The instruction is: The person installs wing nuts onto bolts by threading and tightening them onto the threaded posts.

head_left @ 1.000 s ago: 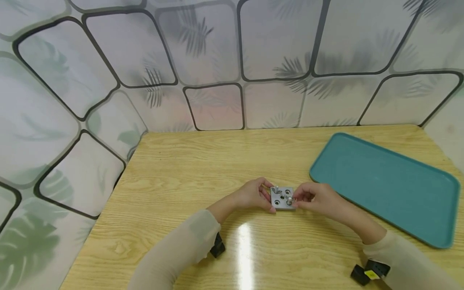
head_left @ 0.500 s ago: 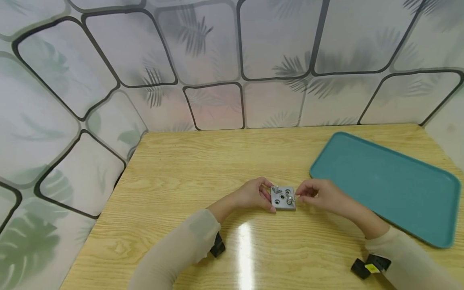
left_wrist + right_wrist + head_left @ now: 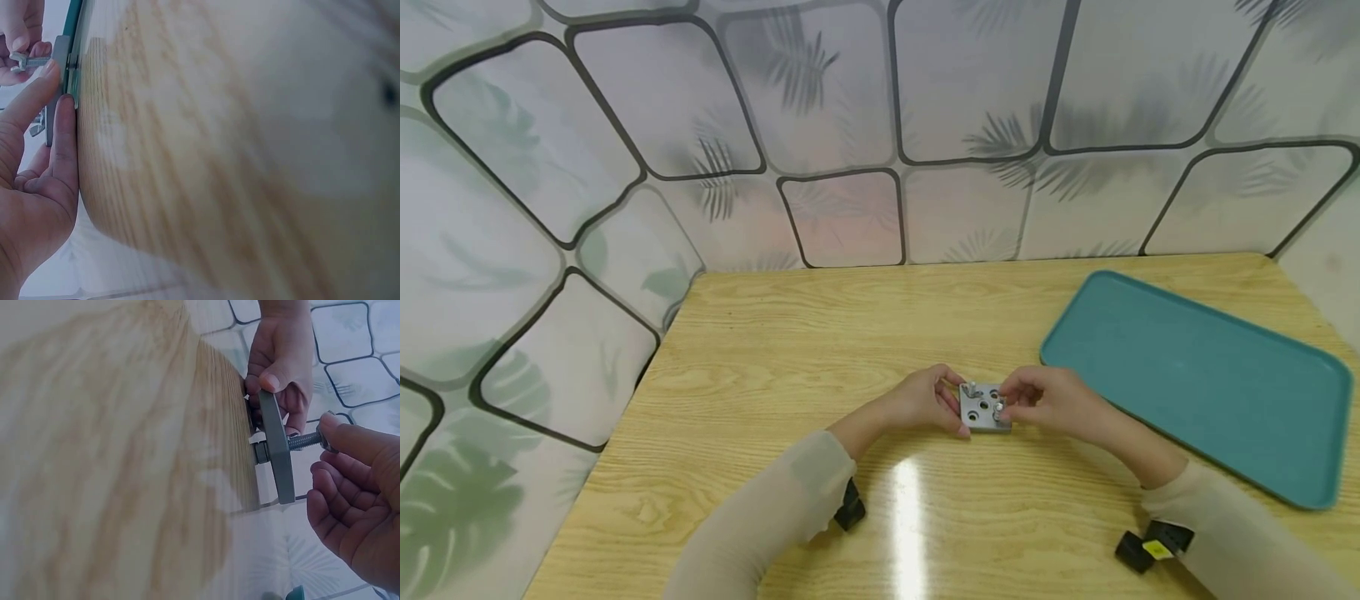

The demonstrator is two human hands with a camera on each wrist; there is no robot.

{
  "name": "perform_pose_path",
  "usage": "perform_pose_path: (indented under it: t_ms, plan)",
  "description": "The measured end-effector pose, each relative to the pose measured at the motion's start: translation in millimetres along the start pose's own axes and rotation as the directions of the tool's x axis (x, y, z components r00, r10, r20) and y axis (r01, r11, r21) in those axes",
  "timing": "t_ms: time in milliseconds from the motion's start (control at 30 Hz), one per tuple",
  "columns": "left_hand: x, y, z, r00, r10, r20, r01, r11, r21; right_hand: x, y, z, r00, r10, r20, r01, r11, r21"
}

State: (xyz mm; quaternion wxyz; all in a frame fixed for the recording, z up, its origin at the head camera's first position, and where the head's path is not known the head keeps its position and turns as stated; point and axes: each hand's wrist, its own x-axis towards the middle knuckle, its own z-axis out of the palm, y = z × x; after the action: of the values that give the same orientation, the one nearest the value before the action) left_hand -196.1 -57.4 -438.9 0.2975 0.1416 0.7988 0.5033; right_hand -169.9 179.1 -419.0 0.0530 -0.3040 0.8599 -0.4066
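A small grey metal plate (image 3: 984,417) with several holes is held just above the table. My left hand (image 3: 921,402) grips its left edge between thumb and fingers. Two threaded bolts stand up from the plate, each with winged metal on it. At the plate's right side, my right hand (image 3: 1051,403) pinches the wing nut (image 3: 20,60) near the end of one bolt (image 3: 304,440). The other wing nut (image 3: 37,128) sits near the left hand, untouched by the right. A hex-shaped piece (image 3: 260,452) shows under the plate in the right wrist view.
A teal tray (image 3: 1195,392) lies at the right of the wooden table (image 3: 820,333). Behind the table hangs a patterned pale wall covering (image 3: 850,217). Black wrist devices (image 3: 850,507) show below both sleeves.
Half a second ago my right hand was just off the plate to the right; now it is back on the wing nut. The left hand and plate have hardly moved.
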Motion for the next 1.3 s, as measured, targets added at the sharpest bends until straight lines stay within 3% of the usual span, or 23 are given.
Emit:
perform_pose_path:
  t_ms: [333,633,967,1300]
  plan:
    - [0.3,-0.5,0.4,1.000,0.003,0.002,-0.003,1.000,-0.002,-4,2,-1,1.000,0.015,0.027,-0.015,1.000,0.014]
    - [-0.8,1.5,-0.1,1.000,-0.003,-0.003,0.003,1.000,0.005,-12,1,1,0.998,-0.067,-0.015,0.067,0.998,-0.001]
    - [-0.2,0.9,-1.0,1.000,0.006,0.007,-0.006,1.000,0.002,-10,0,-4,0.997,0.068,-0.047,-0.068,0.998,-0.001]
    - [1.4,-1.3,-0.4,1.000,0.002,0.007,-0.002,1.000,0.002,-1,2,3,0.998,0.027,-0.054,-0.029,0.999,-0.021]
